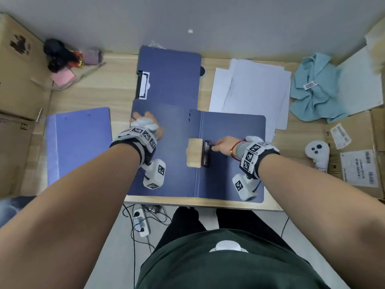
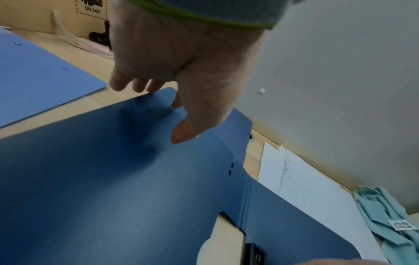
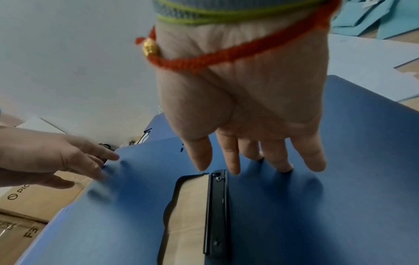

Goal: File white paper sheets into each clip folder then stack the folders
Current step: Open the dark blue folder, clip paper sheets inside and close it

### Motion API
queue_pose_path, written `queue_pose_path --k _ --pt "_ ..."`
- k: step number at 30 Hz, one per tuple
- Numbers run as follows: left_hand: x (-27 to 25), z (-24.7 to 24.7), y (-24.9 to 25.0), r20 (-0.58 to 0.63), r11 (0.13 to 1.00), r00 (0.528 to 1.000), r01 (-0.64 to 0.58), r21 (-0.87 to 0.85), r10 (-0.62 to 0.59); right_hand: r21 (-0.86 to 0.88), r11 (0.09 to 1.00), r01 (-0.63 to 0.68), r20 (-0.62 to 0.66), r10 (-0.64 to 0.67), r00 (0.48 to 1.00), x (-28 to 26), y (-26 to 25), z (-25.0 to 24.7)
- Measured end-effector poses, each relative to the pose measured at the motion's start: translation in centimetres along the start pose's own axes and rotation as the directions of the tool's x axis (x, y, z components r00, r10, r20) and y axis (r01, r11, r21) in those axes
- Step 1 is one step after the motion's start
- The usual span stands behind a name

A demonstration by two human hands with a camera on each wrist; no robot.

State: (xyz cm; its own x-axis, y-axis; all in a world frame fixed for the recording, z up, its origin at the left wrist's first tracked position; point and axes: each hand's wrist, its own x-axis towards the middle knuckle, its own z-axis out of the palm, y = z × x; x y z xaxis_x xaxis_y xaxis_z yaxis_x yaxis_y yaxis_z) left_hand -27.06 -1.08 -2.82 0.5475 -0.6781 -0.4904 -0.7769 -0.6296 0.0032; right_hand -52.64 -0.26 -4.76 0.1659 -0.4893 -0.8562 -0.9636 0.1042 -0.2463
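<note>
A dark blue clip folder (image 1: 231, 174) lies open at the table's front middle, with no paper in it. Its black clip (image 1: 206, 152) runs beside the spine, next to a cut-out in the left cover (image 1: 166, 163) that shows the wood. My left hand (image 1: 145, 126) rests on the far left corner of that cover (image 2: 113, 179), fingers relaxed (image 2: 181, 71). My right hand (image 1: 223, 146) has straight fingers (image 3: 249, 152) touching the right panel (image 3: 317, 206) just beside the clip (image 3: 217, 211). Loose white paper sheets (image 1: 250, 92) lie behind the folder to the right.
A second open dark blue folder (image 1: 170, 74) with its own clip (image 1: 142, 85) lies behind. A lighter blue folder (image 1: 79, 142) lies closed at the left. A light blue cloth (image 1: 314, 88), a white controller (image 1: 317, 153) and cardboard boxes (image 1: 358, 163) crowd the right; another box (image 1: 18, 69) stands left.
</note>
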Motion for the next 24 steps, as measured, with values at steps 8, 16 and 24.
queue_pose_path --k 8,16,24 --pt "-1.7 -2.4 10.0 0.152 0.965 0.955 -0.261 0.034 0.254 0.418 0.909 -0.007 -0.154 0.079 0.985 1.1 4.5 -6.5" --pt "-1.0 1.4 20.8 0.327 0.916 0.867 -0.4 0.01 0.376 0.475 0.855 -0.208 -0.284 0.372 0.883 1.8 12.1 -14.5" --pt "-0.3 4.0 24.7 0.368 0.956 0.892 -0.293 0.025 0.264 0.71 0.668 -0.221 -0.214 0.505 0.837 4.3 13.9 -14.6"
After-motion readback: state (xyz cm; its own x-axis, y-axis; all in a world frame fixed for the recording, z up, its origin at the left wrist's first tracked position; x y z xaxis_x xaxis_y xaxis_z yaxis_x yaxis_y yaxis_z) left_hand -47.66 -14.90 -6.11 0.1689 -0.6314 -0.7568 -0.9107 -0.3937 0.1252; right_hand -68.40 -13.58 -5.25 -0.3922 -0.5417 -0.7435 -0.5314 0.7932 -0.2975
